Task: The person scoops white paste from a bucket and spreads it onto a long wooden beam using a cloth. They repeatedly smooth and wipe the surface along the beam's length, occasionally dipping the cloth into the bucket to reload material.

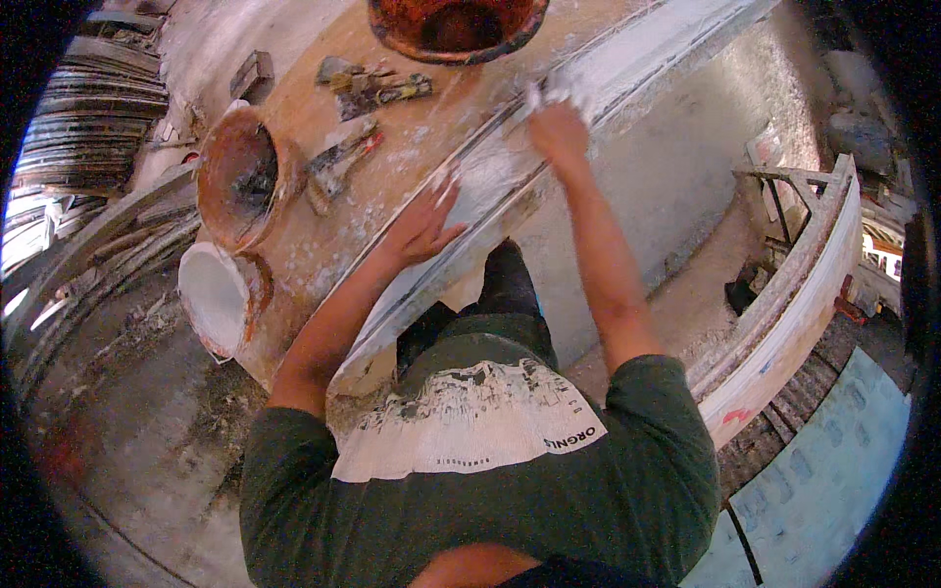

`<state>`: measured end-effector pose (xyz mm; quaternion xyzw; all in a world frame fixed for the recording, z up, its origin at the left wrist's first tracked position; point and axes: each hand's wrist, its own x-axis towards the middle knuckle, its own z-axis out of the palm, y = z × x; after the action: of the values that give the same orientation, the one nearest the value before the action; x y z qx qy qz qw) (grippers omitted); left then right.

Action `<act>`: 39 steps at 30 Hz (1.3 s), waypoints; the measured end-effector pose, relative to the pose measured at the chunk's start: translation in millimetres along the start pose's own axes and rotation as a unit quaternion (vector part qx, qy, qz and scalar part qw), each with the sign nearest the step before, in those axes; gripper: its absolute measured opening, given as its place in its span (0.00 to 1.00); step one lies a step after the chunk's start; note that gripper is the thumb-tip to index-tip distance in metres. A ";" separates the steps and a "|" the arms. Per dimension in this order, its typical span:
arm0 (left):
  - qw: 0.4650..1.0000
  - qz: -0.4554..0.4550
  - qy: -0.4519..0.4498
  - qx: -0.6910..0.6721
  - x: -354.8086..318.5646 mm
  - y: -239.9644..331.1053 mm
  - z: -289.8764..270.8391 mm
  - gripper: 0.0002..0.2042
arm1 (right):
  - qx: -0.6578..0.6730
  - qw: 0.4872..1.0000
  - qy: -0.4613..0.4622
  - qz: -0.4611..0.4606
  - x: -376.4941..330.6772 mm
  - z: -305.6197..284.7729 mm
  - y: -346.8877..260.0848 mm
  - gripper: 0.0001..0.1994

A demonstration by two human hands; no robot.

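A long, narrow mould (500, 162) with raised edges runs diagonally across the worktop in front of me, lined with wet-looking white material like plaster. My left hand (426, 227) lies open on it, its fingers spread and partly whitened. Farther along the same strip, my right hand (560, 129) reaches down onto the white layer. White matter covers its fingers, which are smeared by motion, so whether they grip anything cannot be made out.
Left of the mould, the brown worktop (323, 93) bears plaster-crusted hand tools (372, 86), a scraper-like tool (343, 162), a tipped orange bucket (214, 186) and a white-lined bucket (211, 304). Another bucket (459, 49) stands at the far edge. To the right is a curved white moulding (784, 333).
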<state>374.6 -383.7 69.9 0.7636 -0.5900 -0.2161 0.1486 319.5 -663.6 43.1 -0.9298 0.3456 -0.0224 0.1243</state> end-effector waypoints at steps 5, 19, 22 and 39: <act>0.986 0.046 0.157 -0.018 213.7 37.9 9.8 0.34 | -0.048 0.996 -0.034 -0.065 128.3 -15.6 160.5 0.20; 0.988 0.115 0.028 0.100 128.3 37.4 7.1 0.29 | 0.014 0.984 0.068 -0.164 -17.3 11.3 55.9 0.17; 0.991 0.067 -0.017 0.117 13.0 27.7 7.3 0.29 | 0.060 0.982 -0.118 -0.136 -76.0 15.7 3.7 0.21; 0.977 0.047 0.045 0.201 -31.9 26.7 13.9 0.22 | 0.092 0.989 -0.080 0.080 -108.1 -2.2 -49.3 0.18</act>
<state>338.5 -359.5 75.7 0.7582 -0.6494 -0.0508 0.0286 268.5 -558.0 62.1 -0.8825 0.4045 0.0305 0.2379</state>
